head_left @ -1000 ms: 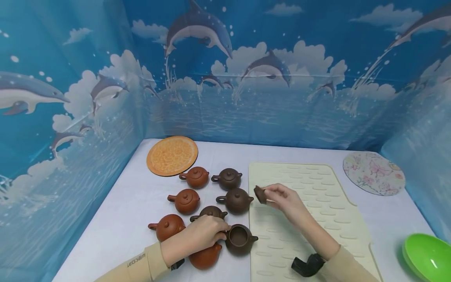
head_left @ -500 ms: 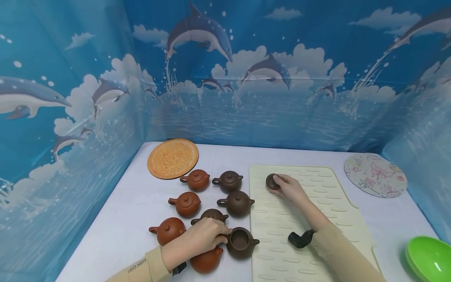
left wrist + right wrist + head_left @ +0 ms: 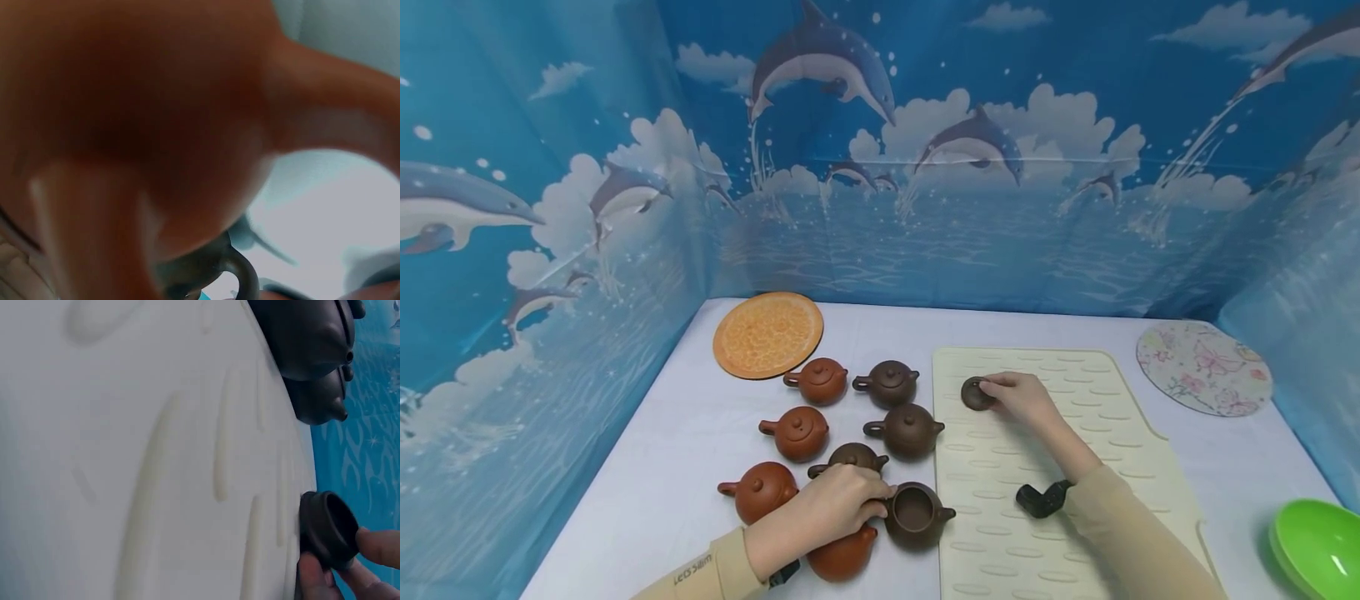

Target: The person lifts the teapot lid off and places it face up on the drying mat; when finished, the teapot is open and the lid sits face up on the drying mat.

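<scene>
A dark brown teapot [image 3: 917, 542] stands with its mouth uncovered beside the cream mat [image 3: 1000, 467]. Its handle is pinched between the thumb and fingers of my left hand [image 3: 842, 500]. My right hand [image 3: 1024, 398] pinches the edge of the pot's round dark lid [image 3: 975, 397] at the far left part of the mat. In the right wrist view the lid [image 3: 322, 525] sits low at the mat, hollow side up, thumb and fingers round its rim. A reddish-brown teapot [image 3: 162, 112] fills much of the left wrist view and hides the left fingers' grip there.
Several lidded teapots stand left of the mat: reddish-brown ones such as this teapot [image 3: 801, 433], and dark ones like this teapot [image 3: 910, 432]. An orange round mat [image 3: 767, 335] lies behind them. A floral round mat [image 3: 1206, 367] and green bowl [image 3: 1318, 546] are at the right.
My right hand has carried the lid away from beside the teapots to the mat's far left part, turning it over and lowering it. My left hand has stayed at the uncovered teapot's handle.
</scene>
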The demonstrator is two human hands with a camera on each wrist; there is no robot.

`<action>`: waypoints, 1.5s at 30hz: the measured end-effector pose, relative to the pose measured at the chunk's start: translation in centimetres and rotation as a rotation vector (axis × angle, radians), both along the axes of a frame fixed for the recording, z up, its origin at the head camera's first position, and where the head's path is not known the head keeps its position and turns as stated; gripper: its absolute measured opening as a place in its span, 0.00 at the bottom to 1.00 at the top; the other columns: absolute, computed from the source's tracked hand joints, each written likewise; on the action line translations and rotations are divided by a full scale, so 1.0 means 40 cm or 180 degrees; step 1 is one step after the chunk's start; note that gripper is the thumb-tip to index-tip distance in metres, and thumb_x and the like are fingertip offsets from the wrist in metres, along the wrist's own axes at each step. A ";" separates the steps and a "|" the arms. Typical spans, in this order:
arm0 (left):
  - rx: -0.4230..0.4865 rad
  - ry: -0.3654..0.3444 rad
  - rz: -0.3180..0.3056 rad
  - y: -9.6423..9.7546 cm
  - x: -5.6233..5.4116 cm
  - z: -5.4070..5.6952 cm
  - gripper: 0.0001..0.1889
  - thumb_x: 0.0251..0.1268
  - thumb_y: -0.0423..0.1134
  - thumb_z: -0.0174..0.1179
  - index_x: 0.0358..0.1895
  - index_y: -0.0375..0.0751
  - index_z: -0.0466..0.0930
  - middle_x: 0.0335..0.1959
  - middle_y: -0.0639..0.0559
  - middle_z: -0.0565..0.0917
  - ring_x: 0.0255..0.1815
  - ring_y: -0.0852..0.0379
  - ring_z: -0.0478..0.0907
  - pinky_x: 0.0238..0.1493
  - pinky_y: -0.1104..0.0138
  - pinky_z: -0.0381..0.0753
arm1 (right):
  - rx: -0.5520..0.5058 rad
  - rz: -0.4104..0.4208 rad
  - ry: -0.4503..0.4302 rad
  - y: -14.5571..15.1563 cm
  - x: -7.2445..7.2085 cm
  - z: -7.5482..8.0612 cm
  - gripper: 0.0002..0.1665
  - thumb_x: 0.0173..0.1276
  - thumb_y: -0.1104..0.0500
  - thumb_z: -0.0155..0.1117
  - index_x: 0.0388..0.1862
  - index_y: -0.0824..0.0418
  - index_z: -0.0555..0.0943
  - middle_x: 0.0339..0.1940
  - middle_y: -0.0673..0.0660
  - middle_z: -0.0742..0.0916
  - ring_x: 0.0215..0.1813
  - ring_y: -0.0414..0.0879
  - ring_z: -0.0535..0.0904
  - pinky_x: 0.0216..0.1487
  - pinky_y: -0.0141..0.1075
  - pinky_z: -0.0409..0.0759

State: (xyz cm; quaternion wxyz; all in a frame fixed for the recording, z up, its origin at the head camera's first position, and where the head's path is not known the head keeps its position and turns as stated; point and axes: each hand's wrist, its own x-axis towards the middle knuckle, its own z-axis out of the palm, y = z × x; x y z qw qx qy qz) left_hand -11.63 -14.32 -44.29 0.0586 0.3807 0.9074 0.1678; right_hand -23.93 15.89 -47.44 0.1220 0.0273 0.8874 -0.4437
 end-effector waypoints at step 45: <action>0.0621 -0.0090 0.0644 -0.016 -0.128 0.120 0.14 0.65 0.38 0.65 0.53 0.43 0.85 0.42 0.53 0.88 0.41 0.61 0.85 0.40 0.71 0.84 | 0.0056 0.0345 0.0841 -0.070 0.061 0.094 0.19 0.76 0.57 0.55 0.60 0.64 0.79 0.58 0.66 0.83 0.61 0.62 0.78 0.60 0.55 0.77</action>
